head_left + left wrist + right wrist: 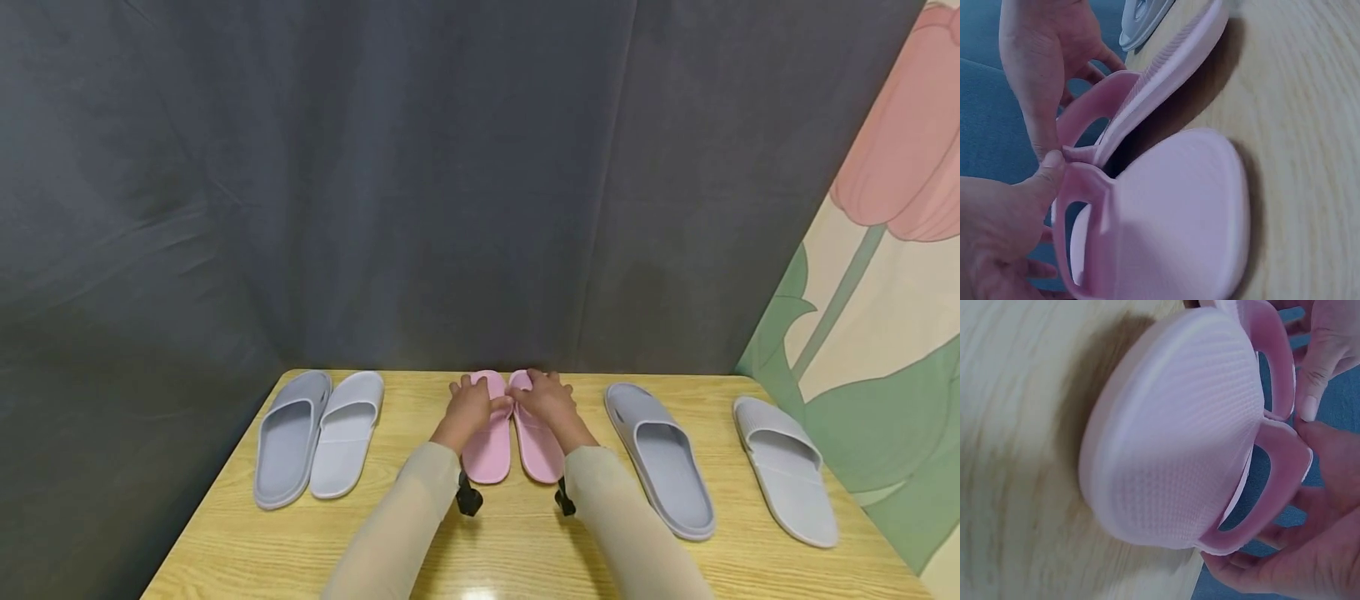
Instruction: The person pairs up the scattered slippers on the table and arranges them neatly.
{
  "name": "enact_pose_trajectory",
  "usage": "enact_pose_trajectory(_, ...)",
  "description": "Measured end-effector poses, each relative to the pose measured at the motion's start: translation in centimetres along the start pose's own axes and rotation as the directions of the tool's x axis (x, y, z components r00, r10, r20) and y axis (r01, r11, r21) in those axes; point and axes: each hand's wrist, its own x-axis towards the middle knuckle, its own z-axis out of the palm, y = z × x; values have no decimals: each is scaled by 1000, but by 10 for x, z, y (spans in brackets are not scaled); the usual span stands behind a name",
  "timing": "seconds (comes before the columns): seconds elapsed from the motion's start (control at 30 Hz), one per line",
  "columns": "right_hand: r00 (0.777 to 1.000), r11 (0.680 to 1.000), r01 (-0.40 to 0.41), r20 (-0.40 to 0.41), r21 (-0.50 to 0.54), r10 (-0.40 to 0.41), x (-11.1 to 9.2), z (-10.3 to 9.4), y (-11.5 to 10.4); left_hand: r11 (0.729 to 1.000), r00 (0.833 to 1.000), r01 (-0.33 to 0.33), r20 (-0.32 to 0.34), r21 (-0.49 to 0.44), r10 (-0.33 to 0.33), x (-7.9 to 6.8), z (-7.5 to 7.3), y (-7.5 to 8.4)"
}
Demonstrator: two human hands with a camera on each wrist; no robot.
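Two pink slippers stand side by side near the back of the table, toes toward the dark cloth. My left hand (467, 410) holds the left pink slipper (487, 457) across its strap, thumb on the inner side and fingers over the outer side. The strap of the right pink slipper (538, 452) is held in the same way by my right hand (551, 403). In the left wrist view, the left thumb (1052, 161) lies where the two straps meet. The right wrist view shows the right slipper's textured footbed (1172, 437); the fingertips beyond its strap are partly hidden.
On the left lie a grey slipper (288, 450) and a paler one (345, 458), close together. At right, another grey slipper (675, 475) and a pale one (795, 487) lie apart. A dark cloth (450, 183) rises behind the wooden table (495, 558); a flower-painted wall (885, 333) borders it.
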Motion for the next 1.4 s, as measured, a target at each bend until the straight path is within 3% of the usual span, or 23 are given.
enact_pose_trajectory(0.27, 998, 999, -10, 56, -31, 12, 1, 3, -1, 1000, 999, -28, -18, -3, 28, -1, 6, -4)
enact_pose_trajectory(0.43, 997, 999, -8, 73, -50, 12, 1, 1, -1, 1000, 1000, -11, -15, 1, 11, 0, 6, -5)
enact_pose_trajectory(1.0, 999, 998, 6, 54, -68, -2, -2, -3, -2, 1000, 1000, 4, 29, 2, -4, -2, 2, -7)
enact_pose_trajectory(1.17, 1000, 996, 28, 12, -86, -27, -3, -8, -3, 1000, 1000, -8, 6, 16, 8, -1, -1, -9)
enact_pose_trajectory(1.4, 999, 993, 36, -3, -115, -36, -6, -15, -2, 992, 997, -53, -42, 112, 57, -2, -9, -9)
